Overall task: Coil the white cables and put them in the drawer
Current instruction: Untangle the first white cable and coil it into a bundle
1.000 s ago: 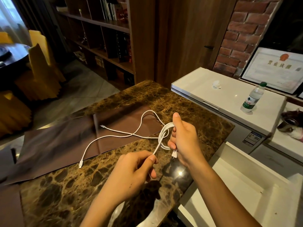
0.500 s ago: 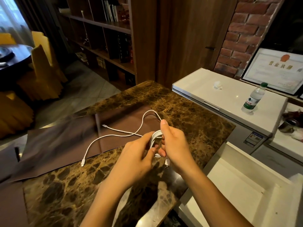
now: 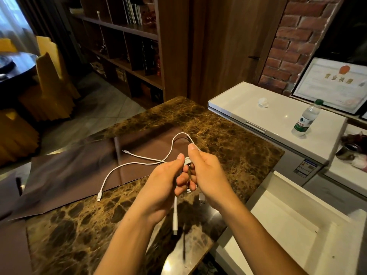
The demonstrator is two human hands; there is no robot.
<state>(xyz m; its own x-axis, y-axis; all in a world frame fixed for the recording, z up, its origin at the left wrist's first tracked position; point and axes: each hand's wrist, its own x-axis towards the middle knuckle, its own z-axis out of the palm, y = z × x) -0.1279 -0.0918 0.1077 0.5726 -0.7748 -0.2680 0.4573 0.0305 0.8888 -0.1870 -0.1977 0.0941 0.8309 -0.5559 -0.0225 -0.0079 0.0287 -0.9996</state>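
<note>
Looking down from the head camera, both hands met over the middle of the frame above a brown marbled surface [image 3: 228, 139]. The right hand [image 3: 210, 175] had its grip closed around a small bundle of white loops, thumb upright on top of them. The left hand [image 3: 162, 185] pinched the same white cable [image 3: 139, 162] at those loops between thumb and fingertips, the two hands touching.

That cable was thin, round and plain white. From the bundle it arched up toward the centre of the frame, curved back down, and ran left across a dark brown mat [image 3: 69, 171] lying on the surface. Two loose strands crossed just left of the hands: one ended in a small plug at mid-left on the mat, the other swept down to a small white plug at the mat's lower edge. A thicker white plug end [image 3: 175, 221] hung straight down below the left hand, blurred. A metal USB plug [image 3: 202, 199] dangled beneath the right hand.

At the lower right of the frame a white drawer [image 3: 297, 225] stood open, beside the surface. A water bottle [image 3: 306, 119] stood on the white cabinet top [image 3: 258, 114] at the upper right.
</note>
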